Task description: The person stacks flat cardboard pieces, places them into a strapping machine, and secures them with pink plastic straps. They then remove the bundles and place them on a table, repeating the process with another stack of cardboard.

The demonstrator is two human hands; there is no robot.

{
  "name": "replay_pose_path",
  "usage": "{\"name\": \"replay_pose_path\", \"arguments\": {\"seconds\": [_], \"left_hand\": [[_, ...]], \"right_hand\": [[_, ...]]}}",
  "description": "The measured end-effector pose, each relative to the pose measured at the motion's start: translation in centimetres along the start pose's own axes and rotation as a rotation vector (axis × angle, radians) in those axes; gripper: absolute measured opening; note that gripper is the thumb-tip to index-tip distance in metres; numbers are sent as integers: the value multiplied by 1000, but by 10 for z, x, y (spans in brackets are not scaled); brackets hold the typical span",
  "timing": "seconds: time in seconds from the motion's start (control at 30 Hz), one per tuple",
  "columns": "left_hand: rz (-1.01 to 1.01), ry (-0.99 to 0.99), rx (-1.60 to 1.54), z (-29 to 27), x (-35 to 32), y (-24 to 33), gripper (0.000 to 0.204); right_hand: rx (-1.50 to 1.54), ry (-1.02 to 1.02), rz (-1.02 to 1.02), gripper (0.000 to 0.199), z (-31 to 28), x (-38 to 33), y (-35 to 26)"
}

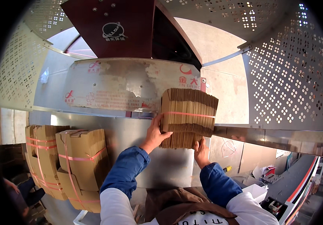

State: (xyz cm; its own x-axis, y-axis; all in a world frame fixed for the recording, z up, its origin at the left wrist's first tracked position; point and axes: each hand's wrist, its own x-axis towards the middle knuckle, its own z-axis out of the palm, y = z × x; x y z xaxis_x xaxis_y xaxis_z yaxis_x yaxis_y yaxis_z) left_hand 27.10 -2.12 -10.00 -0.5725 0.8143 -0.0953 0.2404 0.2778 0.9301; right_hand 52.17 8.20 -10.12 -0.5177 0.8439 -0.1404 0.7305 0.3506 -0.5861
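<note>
Left hand (154, 134) and right hand (202, 153) touch strapped, flat-folded cartons (189, 104).

Two hands on a cardboard stack (189, 103) bound with pink strap (189, 114)
The left hand (155, 134) lies against the stack's left side, the right hand (202, 152) at its near right corner; well left of the stack are strapped cardboard bundles (81, 157), and beyond it a maroon housing (111, 22).
</note>
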Motion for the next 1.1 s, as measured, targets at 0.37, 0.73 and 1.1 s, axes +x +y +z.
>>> {"name": "replay_pose_path", "arguments": {"seconds": [0.37, 0.73, 1.1], "left_hand": [[6, -9, -68, 0, 4, -6, 86], [6, 18, -51, 6, 1, -6, 84], [-21, 104, -304, 2, -74, -14, 78]], "right_hand": [[26, -59, 78, 50, -3, 1, -4], [33, 14, 7, 48, 3, -2, 1], [14, 63, -26, 52, 20, -73, -25]]}}
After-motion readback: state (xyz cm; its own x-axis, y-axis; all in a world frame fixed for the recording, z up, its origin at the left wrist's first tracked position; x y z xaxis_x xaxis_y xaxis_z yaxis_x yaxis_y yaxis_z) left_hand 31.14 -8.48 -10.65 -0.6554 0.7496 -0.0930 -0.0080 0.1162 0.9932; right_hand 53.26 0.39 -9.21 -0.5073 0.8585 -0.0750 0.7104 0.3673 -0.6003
